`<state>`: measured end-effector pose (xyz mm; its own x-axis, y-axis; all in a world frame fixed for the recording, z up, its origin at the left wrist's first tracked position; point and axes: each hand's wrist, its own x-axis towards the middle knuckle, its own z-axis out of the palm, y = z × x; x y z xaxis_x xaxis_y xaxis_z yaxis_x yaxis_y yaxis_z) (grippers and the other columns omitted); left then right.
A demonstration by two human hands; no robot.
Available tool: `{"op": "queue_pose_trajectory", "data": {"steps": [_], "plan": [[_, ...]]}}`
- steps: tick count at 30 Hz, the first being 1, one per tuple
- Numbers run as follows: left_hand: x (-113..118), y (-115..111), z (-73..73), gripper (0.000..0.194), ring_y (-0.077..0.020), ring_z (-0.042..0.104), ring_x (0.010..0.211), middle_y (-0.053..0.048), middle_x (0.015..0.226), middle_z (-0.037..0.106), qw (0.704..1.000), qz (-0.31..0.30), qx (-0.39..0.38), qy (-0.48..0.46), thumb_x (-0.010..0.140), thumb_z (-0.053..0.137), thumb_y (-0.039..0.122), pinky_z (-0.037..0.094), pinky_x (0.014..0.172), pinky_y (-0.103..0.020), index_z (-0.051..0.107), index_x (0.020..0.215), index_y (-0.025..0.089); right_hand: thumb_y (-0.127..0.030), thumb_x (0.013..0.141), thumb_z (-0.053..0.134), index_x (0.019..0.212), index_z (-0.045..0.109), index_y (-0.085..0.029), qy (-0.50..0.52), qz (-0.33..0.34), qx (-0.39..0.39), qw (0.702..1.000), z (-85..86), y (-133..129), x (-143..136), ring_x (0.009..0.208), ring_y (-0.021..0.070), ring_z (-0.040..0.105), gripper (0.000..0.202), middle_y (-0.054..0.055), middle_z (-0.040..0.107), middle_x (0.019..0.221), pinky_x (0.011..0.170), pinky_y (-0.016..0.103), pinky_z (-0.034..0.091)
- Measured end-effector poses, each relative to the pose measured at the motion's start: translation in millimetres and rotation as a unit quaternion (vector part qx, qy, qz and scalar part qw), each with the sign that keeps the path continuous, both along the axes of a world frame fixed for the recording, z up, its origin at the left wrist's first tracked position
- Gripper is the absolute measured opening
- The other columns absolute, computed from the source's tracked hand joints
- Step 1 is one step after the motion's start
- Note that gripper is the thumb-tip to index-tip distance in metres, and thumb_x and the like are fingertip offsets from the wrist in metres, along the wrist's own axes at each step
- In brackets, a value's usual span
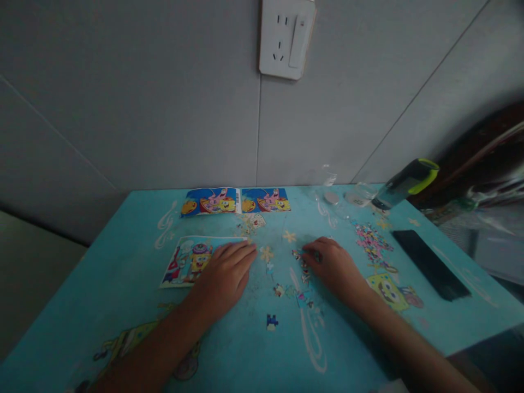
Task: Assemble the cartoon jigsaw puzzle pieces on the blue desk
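My left hand [231, 270] lies flat over the right part of a cartoon picture sheet [184, 262], fingers stretched out and holding nothing. My right hand [327, 262] is curled at the right of the middle, its thumb and fingertips pinched beside a small row of puzzle pieces [305, 273]; whether a piece is between them is too small to tell. Between the hands and nearer to me lie loose pieces, among them a dark blue one [272, 322] and a pale one [279, 290]. More small pieces [251, 221] lie beyond my left hand.
Two blue cartoon cards [213, 201] lie near the wall. A heap of puzzle pieces [372, 243], a black flat object [429, 265] and a tilted dark bottle [405, 184] are on the right. Clear plastic containers [358, 196] stand at the back of the turquoise table [102, 262].
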<state>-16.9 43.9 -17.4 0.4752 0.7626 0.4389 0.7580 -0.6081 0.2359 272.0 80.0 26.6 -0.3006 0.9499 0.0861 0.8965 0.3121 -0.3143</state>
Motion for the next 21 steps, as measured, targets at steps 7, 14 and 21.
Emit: {"op": "queue_pose_trajectory", "data": {"steps": [7,14,21], "plan": [[3,-2,3.6,0.04,-0.0274,0.059,0.127,-0.009,0.133,0.067,1.0,0.007,-0.006,-0.005,0.096,0.05,0.012,0.048,0.106,-0.051,0.063,0.133,0.02,-0.024,0.092,0.061,0.113,0.078,-0.025,0.012,0.068,-0.025,0.997,1.7,14,5,0.09,0.0212,0.069,0.027,0.008,0.074,0.102,0.087,0.034,0.051],[5,-2,7.0,0.037,-0.0267,0.058,0.127,-0.007,0.134,0.067,1.0,0.015,-0.022,-0.006,0.095,0.052,0.011,0.046,0.108,-0.05,0.064,0.129,0.02,-0.03,0.086,0.065,0.094,0.077,-0.021,0.028,0.016,-0.057,0.998,10.3,18,7,0.075,0.02,0.069,0.018,0.006,0.075,0.085,0.07,0.031,0.052],[7,-4,10.0,0.038,-0.0268,0.056,0.129,-0.007,0.138,0.064,0.999,0.015,-0.046,0.002,0.096,0.052,0.012,0.043,0.11,-0.05,0.061,0.132,0.018,-0.035,0.091,0.059,0.097,0.078,-0.022,0.166,0.047,-0.13,0.976,20.7,21,-20,0.065,0.0171,0.066,0.024,0.002,0.075,0.079,0.063,0.028,0.051]]}}
